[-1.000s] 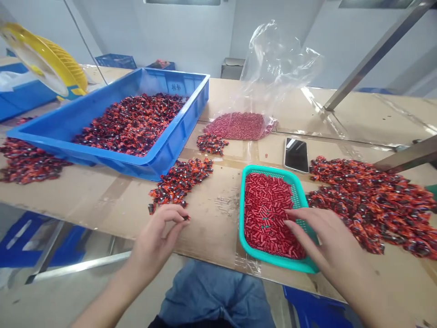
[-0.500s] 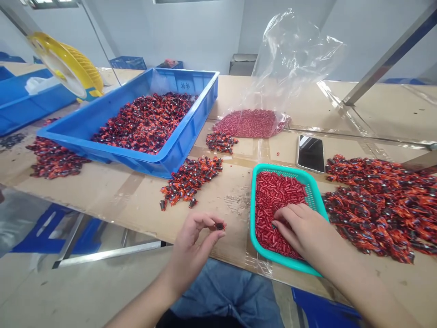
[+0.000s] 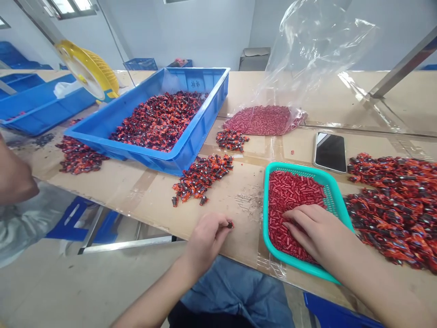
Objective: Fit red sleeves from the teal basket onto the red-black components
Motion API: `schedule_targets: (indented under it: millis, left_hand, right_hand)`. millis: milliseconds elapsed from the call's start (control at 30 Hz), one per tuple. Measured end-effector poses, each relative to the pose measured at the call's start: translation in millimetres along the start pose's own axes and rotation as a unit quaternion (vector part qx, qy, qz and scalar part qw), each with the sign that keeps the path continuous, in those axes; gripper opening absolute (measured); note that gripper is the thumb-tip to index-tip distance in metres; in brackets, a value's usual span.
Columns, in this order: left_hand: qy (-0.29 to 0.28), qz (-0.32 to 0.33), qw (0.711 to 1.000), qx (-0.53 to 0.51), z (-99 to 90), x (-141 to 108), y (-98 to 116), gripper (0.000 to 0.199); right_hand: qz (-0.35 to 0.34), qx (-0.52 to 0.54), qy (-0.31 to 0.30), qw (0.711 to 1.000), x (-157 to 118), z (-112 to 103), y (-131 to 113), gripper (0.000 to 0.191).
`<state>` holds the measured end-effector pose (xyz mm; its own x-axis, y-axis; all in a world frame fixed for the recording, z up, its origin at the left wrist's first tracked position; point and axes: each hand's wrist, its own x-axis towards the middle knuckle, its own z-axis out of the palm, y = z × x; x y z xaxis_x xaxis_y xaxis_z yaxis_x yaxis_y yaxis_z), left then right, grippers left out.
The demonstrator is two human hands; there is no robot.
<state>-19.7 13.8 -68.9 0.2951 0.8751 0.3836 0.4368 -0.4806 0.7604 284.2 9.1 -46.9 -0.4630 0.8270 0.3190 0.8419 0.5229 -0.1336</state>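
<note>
My left hand (image 3: pixel 207 239) pinches a small black-and-red part (image 3: pixel 230 224) between thumb and fingertips, just above the front of the table. Over the green basket (image 3: pixel 267 218), my right hand (image 3: pixel 312 230) has its thumb and fingers drawn together at the small red tubes (image 3: pixel 297 187) that fill it. Whether a tube sits in those fingertips is hidden. A loose pile of black-and-orange parts (image 3: pixel 201 177) lies beyond my left hand. To the right of the basket spreads a larger heap of similar parts (image 3: pixel 392 218).
A big blue tray (image 3: pixel 177 157) of black-and-red parts stands at the back left, a yellow fan (image 3: pixel 88 68) behind it. Behind the basket are a clear bag of red tubes (image 3: pixel 264 119) and a phone (image 3: pixel 330 151). Another person's arm (image 3: pixel 15 175) shows at the left edge.
The view has turned a little left, so things sit further right. My left fingers have closed more around the small part. My right hand stays at the tubes. Another person's arm has come into view.
</note>
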Motion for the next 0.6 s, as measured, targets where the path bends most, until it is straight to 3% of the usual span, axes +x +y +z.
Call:
schedule_targets:
  millis: [200, 433, 600]
  left_hand:
    - [0.019, -0.046, 0.998, -0.031, -0.9, 5, 10, 0.014]
    - [0.068, -0.074, 0.984, -0.147, -9.2, 5, 51, 0.029]
    - [0.093, -0.041, 0.976, -0.193, -8.8, 0, 72, 0.036]
  right_hand:
    - [-0.014, 0.028, 0.007, 0.999, 4, -1, -2, 0.027]
    - [0.012, 0.059, 0.026, 0.998, 7, -12, -7, 0.017]
    - [0.110, 0.153, 0.064, 0.980, 4, -42, -31, 0.009]
